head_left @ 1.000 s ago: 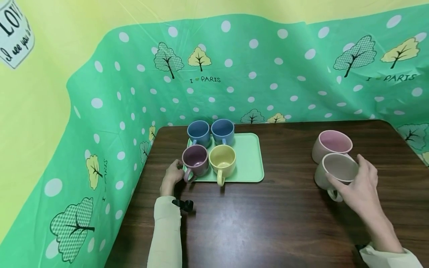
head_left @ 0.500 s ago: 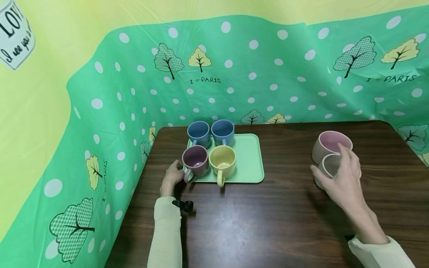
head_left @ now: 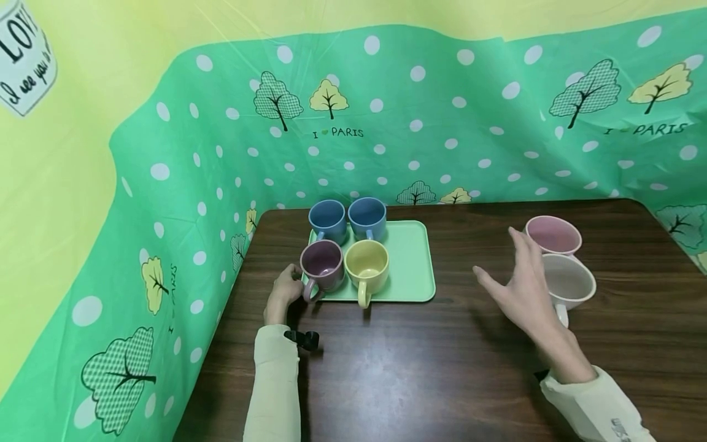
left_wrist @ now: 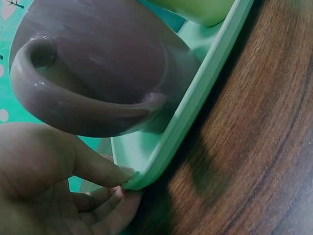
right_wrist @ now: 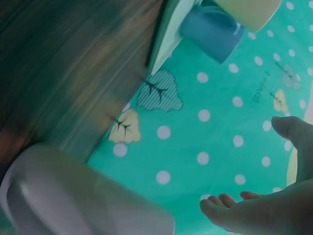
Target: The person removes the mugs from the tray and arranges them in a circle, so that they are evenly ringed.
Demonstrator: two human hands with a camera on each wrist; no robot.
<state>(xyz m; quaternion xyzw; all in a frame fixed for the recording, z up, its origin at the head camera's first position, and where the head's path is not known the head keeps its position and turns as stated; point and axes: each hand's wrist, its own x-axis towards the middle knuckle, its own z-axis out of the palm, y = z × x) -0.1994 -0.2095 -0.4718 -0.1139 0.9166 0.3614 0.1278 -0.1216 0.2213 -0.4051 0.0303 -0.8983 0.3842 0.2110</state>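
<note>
A green tray (head_left: pixel 411 264) carries two blue mugs (head_left: pixel 327 218) (head_left: pixel 367 216), a purple mug (head_left: pixel 323 267) and a yellow mug (head_left: pixel 367 264). The left hand (head_left: pixel 284 291) pinches the tray's near left corner between thumb and fingers, beside the purple mug's handle, as the left wrist view shows at the tray corner (left_wrist: pixel 142 178). The right hand (head_left: pixel 521 291), thumb and fingers spread and holding nothing, hovers left of a white mug (head_left: pixel 571 282). Behind that mug stands a pink mug (head_left: pixel 554 236), partly covered. In the right wrist view a pale mug (right_wrist: pixel 83 196) is beside the hand (right_wrist: pixel 274 196).
Dark wooden table (head_left: pixel 420 362) surface lies between the tray and the mugs at the right. A green and yellow patterned cloth (head_left: pixel 414 123) hangs behind the table and along its left side.
The right hand has let go of the white mug and moved left, away from it; that mug now stands with its handle toward the front. The left hand and tray have not moved.
</note>
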